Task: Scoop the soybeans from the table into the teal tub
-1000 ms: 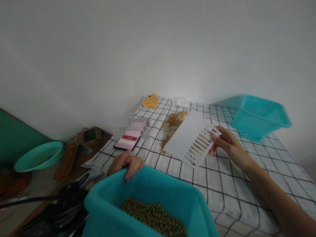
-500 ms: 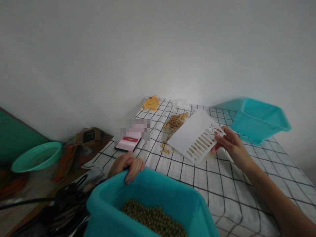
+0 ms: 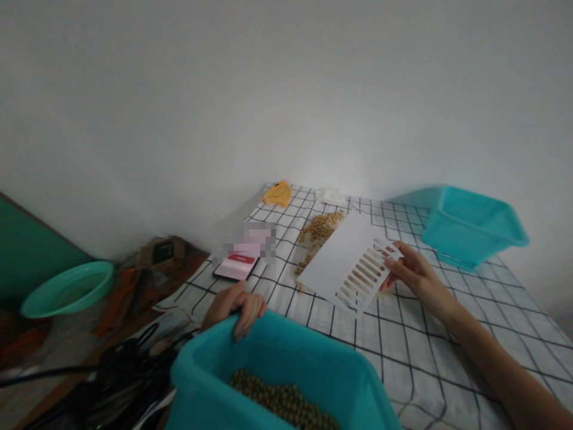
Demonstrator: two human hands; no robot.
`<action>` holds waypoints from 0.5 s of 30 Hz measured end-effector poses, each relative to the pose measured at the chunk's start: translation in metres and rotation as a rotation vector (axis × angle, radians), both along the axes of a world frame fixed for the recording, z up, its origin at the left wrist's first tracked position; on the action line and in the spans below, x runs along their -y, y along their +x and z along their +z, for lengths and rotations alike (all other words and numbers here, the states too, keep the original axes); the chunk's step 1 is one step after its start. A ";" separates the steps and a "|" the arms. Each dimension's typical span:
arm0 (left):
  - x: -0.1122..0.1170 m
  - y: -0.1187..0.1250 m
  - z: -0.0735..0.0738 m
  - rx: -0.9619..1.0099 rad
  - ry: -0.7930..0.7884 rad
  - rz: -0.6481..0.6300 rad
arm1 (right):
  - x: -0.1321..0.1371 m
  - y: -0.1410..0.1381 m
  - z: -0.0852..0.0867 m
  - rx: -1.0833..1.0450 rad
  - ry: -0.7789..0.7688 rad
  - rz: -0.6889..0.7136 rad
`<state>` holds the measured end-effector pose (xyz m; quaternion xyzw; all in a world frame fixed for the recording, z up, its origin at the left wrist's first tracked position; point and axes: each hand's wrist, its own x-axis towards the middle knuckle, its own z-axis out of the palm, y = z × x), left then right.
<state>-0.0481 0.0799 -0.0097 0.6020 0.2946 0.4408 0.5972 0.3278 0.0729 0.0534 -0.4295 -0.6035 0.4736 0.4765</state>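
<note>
My right hand (image 3: 412, 272) pinches the slotted side of a flat white plastic sheet (image 3: 338, 257), tilted over the table. Yellowish beans or grains (image 3: 320, 227) lie spread beside and partly under the sheet; I cannot tell their exact kind. With fingers hooked over its rim, my left hand (image 3: 239, 307) grips a turquoise plastic bin (image 3: 304, 331) in front of me. Greenish-brown round beans (image 3: 284, 397) cover the bin's visible bottom. Just beyond my left hand lies a phone (image 3: 237, 266) with a lit screen, partly blurred out.
A second turquoise bin (image 3: 474, 227) stands at the right back on the checked tablecloth (image 3: 430, 340). A yellow cloth or bag (image 3: 277, 194) and a white tissue (image 3: 330, 196) lie by the wall. Lower left are a green basin (image 3: 67, 289), a cardboard box (image 3: 163, 254) and black cables (image 3: 120, 364).
The white sheet has moved slightly nearer to me and lower, in my right hand. My left hand keeps its hold on the bin's rim. The whole view has shifted a little.
</note>
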 end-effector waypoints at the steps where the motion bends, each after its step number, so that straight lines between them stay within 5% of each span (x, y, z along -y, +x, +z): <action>1: 0.000 0.000 -0.001 0.036 -0.014 0.005 | 0.000 -0.002 -0.001 0.005 -0.013 0.028; 6: 0.004 0.003 -0.001 0.123 -0.057 0.024 | -0.002 -0.005 -0.001 0.050 -0.061 0.054; 15: 0.004 0.001 0.000 0.118 -0.082 -0.001 | -0.004 0.018 0.002 -0.046 0.035 -0.157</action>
